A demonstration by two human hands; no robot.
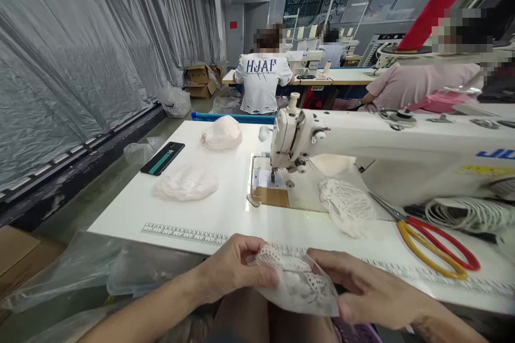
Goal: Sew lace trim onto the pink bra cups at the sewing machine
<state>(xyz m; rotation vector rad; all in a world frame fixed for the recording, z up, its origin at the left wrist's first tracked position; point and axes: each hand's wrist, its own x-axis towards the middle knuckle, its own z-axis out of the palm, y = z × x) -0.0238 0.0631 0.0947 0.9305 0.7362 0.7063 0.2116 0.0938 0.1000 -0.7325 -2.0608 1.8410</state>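
Between my two hands, at the table's front edge, is a piece of white lace fabric with an eyelet trim and a sheer part. My left hand pinches its left side, thumb on top. On its right side, my right hand grips the sheer edge between thumb and fingers. Beyond them stands a white sewing machine, its needle area left of a bunched white lace strip. Two pale pink fabric pieces, a rounded one and a flatter one, lie on the left of the table.
Scissors with red and yellow handles lie at the right, near a coil of white cord. A phone rests by the table's left edge. A printed ruler runs along the front. Several people sit at machines farther back.
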